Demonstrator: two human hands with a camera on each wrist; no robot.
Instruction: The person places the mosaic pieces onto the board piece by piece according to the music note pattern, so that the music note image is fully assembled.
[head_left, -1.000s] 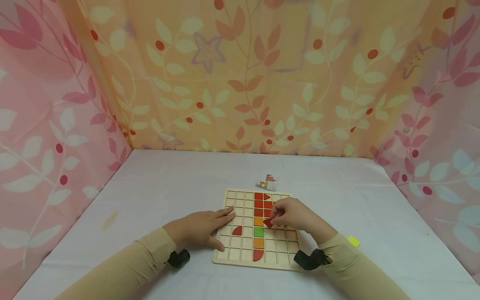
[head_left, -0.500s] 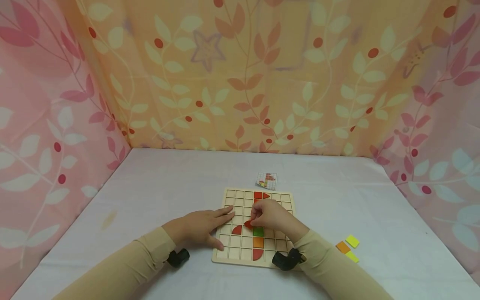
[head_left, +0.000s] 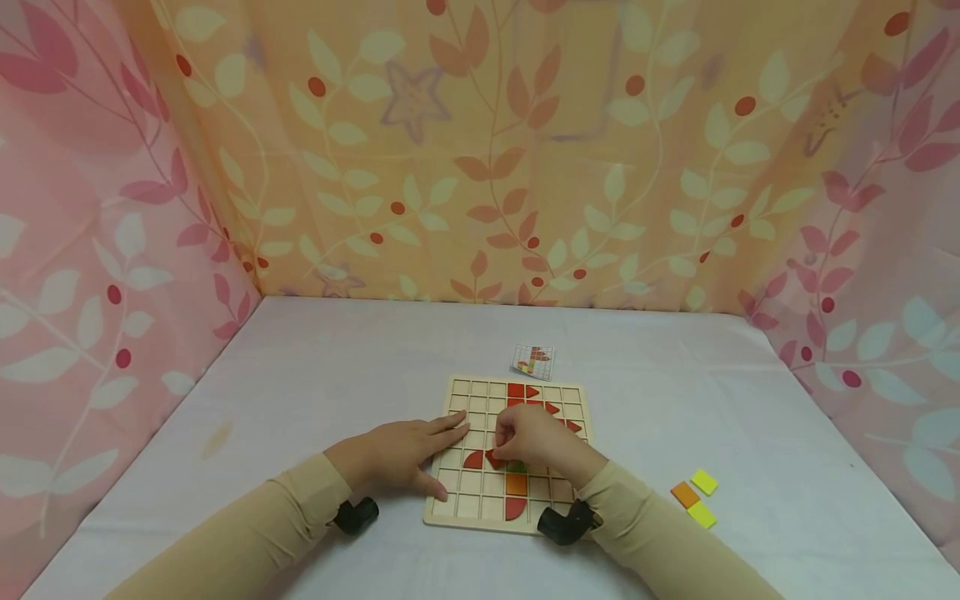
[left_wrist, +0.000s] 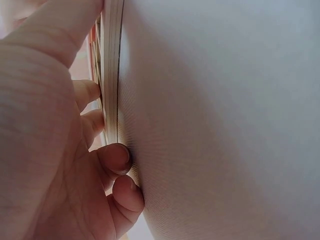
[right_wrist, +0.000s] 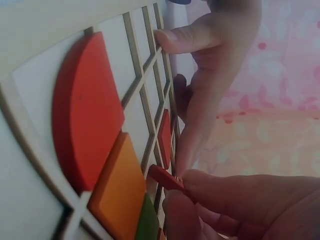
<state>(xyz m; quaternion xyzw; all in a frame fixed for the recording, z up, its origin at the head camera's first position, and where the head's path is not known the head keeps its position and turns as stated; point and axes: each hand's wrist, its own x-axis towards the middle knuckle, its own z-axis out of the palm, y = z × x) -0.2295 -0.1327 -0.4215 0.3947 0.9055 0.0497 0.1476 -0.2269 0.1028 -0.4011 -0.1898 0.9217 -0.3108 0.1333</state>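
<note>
My left hand (head_left: 401,454) rests with extended fingers on the left edge of a wooden grid board (head_left: 461,507). In the left wrist view, fingertips (left_wrist: 117,159) lie along the board's side, near the white cloth. Between thumb and fingers my right hand (head_left: 543,440) pinches a small red tile (right_wrist: 167,178), low over the grid. Just left of it lies a red quarter-circle tile (head_left: 474,460). A green tile (head_left: 517,467) is partly hidden under the right hand. Below it sit an orange tile (head_left: 517,485) and another red quarter-circle (head_left: 515,508). Red triangles (head_left: 573,426) show beyond the hand.
A small pattern card (head_left: 534,362) lies behind the board. To the right on the white cloth (head_left: 360,350) are a yellow tile (head_left: 704,482), an orange tile (head_left: 685,495) and a second yellow tile (head_left: 702,515). Patterned curtains (head_left: 480,150) enclose the table.
My right hand has moved left across the board with the red tile, now beside the red quarter-circle. Loose tiles formerly behind the right forearm show at right. The left hand stays put.
</note>
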